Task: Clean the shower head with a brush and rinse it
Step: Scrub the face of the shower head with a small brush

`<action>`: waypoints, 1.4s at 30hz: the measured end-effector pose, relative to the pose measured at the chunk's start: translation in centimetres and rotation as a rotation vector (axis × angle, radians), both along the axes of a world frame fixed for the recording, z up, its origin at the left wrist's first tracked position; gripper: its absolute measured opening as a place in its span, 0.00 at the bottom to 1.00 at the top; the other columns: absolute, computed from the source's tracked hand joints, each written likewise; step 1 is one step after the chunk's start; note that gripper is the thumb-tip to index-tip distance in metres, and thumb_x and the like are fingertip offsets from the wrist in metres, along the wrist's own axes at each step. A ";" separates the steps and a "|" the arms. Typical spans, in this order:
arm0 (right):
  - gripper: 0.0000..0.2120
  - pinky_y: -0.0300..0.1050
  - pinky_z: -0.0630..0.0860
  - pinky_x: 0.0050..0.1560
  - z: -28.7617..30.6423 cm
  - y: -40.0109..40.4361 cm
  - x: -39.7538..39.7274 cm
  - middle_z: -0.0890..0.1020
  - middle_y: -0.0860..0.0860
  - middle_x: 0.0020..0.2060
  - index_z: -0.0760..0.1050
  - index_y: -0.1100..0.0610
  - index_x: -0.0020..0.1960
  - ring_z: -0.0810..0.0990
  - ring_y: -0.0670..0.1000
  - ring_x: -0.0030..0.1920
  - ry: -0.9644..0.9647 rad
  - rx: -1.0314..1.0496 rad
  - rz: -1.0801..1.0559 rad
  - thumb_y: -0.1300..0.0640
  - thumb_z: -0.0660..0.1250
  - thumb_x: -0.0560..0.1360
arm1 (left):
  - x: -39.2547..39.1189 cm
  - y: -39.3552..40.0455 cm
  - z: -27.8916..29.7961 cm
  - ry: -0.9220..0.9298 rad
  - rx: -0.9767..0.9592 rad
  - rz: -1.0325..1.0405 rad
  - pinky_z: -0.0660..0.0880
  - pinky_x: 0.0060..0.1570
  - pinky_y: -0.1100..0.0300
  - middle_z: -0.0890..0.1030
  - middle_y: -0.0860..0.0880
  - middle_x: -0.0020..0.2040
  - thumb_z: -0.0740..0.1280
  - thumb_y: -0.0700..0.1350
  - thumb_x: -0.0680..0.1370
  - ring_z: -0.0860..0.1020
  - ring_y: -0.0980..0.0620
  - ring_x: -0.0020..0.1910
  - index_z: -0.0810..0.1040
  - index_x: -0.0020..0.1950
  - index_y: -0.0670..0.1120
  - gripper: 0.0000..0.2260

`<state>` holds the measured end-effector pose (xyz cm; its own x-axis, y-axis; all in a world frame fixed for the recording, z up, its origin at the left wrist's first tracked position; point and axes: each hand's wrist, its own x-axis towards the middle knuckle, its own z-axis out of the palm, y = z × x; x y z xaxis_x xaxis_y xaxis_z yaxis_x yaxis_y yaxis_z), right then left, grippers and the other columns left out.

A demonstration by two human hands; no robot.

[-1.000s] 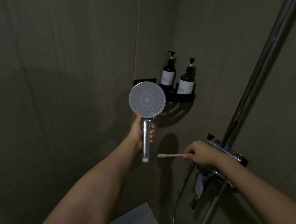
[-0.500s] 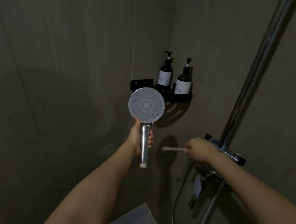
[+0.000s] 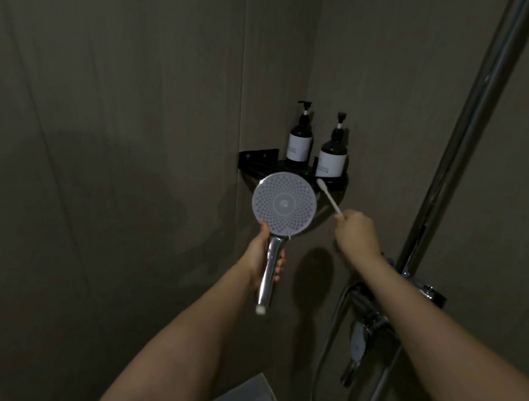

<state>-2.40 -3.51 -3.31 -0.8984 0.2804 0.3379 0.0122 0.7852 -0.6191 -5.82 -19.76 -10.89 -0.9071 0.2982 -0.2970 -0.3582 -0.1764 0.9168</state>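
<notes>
The shower head (image 3: 284, 203) is a round white disc with many small nozzles on a chrome handle, its face turned toward me. My left hand (image 3: 259, 256) grips the handle just below the disc and holds it upright. My right hand (image 3: 355, 230) holds a thin white brush (image 3: 329, 196) by its lower end. The brush slants up and to the left, and its tip lies at the upper right rim of the disc. Whether the tip touches the rim I cannot tell.
A black corner shelf (image 3: 339, 179) behind the shower head carries two dark pump bottles (image 3: 300, 139) (image 3: 332, 155). A chrome riser pipe (image 3: 471, 123) runs up the right wall above the mixer valve (image 3: 371, 317), with a hose looping below. Dark tiled walls close in on both sides.
My right hand has risen from beside the mixer and swung the brush from level to slanting, bringing its tip up to the disc's rim. The shower head sits slightly lower against the shelf.
</notes>
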 end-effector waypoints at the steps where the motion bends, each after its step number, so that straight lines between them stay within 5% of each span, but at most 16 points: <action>1: 0.13 0.44 0.70 0.40 0.4 -0.6 0.1 0.81 0.62 0.48 0.77 0.64 0.51 0.77 0.57 0.42 -0.002 0.030 0.099 0.58 0.57 0.80 | 0.0 0.0 -0.1 0.004 -0.027 -0.014 0.64 0.24 0.66 0.70 0.48 0.23 0.41 0.73 0.73 0.68 0.53 0.20 0.70 0.31 0.44 0.36; 4: 0.13 0.47 0.73 0.45 0.5 -2.3 -0.5 0.81 0.59 0.45 0.79 0.62 0.49 0.78 0.56 0.44 -0.215 0.191 0.280 0.55 0.59 0.79 | 0.1 0.4 -0.4 0.013 -0.065 -0.040 0.64 0.24 0.65 0.69 0.47 0.26 0.41 0.72 0.74 0.67 0.53 0.21 0.70 0.32 0.44 0.35; 8: 0.13 0.48 0.74 0.47 2.5 -0.3 -2.1 0.80 0.62 0.50 0.76 0.66 0.57 0.79 0.60 0.50 -0.109 -0.080 -0.039 0.59 0.58 0.79 | 0.1 0.3 -0.5 0.012 -0.082 -0.027 0.65 0.24 0.65 0.69 0.48 0.26 0.42 0.72 0.73 0.67 0.53 0.22 0.70 0.31 0.44 0.35; 13: 0.12 0.40 0.71 0.33 2.6 -3.1 -1.7 0.79 0.54 0.37 0.79 0.61 0.44 0.77 0.49 0.36 -0.265 0.166 0.334 0.56 0.61 0.77 | -0.3 0.2 -0.5 0.015 -0.095 -0.032 0.64 0.24 0.65 0.70 0.48 0.25 0.43 0.71 0.74 0.68 0.53 0.21 0.70 0.32 0.44 0.34; 19: 0.15 0.45 0.69 0.44 7.2 1.4 -5.8 0.79 0.64 0.57 0.75 0.69 0.59 0.78 0.61 0.57 0.057 -0.291 -0.163 0.59 0.59 0.79 | -1.4 -1.0 0.6 0.031 -0.055 0.013 0.64 0.24 0.65 0.70 0.48 0.23 0.43 0.71 0.73 0.67 0.53 0.21 0.69 0.31 0.44 0.34; 24: 0.14 0.36 0.68 0.32 9.0 0.5 -7.5 0.78 0.59 0.45 0.77 0.66 0.51 0.77 0.57 0.50 -0.055 -0.186 0.002 0.57 0.58 0.79 | -4.0 -2.5 3.6 0.086 -0.035 0.047 0.64 0.24 0.65 0.70 0.48 0.22 0.42 0.71 0.74 0.67 0.53 0.20 0.69 0.31 0.43 0.35; 30: 0.16 0.38 0.72 0.42 8.9 -1.4 -11.3 0.77 0.61 0.59 0.73 0.65 0.64 0.77 0.57 0.55 -0.150 -0.093 0.024 0.64 0.60 0.77 | -7.3 -3.2 5.7 0.139 -0.023 0.034 0.66 0.24 0.65 0.69 0.48 0.25 0.43 0.72 0.73 0.67 0.53 0.21 0.69 0.31 0.43 0.35; 35: 0.10 0.49 0.79 0.49 9.4 -2.8 -14.9 0.81 0.62 0.50 0.79 0.66 0.54 0.80 0.60 0.49 -0.102 -0.096 0.017 0.64 0.62 0.76 | -10.0 -3.7 6.6 0.163 0.009 0.018 0.67 0.23 0.65 0.71 0.48 0.23 0.43 0.72 0.73 0.69 0.53 0.20 0.70 0.32 0.43 0.35; 39: 0.10 0.44 0.73 0.41 8.8 -4.1 -17.2 0.81 0.62 0.47 0.78 0.68 0.51 0.80 0.60 0.49 -0.080 -0.068 0.045 0.63 0.61 0.77 | -12.3 -4.5 6.9 0.153 0.014 0.024 0.66 0.23 0.65 0.71 0.48 0.23 0.43 0.72 0.73 0.69 0.53 0.20 0.70 0.31 0.43 0.35; 42: 0.12 0.42 0.70 0.35 7.9 -4.9 -19.0 0.77 0.59 0.38 0.72 0.62 0.35 0.77 0.57 0.42 -0.095 0.012 0.031 0.65 0.60 0.77 | -14.0 -5.3 6.8 0.143 0.004 0.015 0.66 0.23 0.66 0.70 0.48 0.23 0.43 0.73 0.72 0.68 0.53 0.20 0.70 0.31 0.43 0.36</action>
<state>-21.44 -8.43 4.63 -0.9348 0.2481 0.2541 0.0456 0.7934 -0.6070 -19.81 -25.07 -4.07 -0.9446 0.2850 -0.1629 -0.2209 -0.1846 0.9577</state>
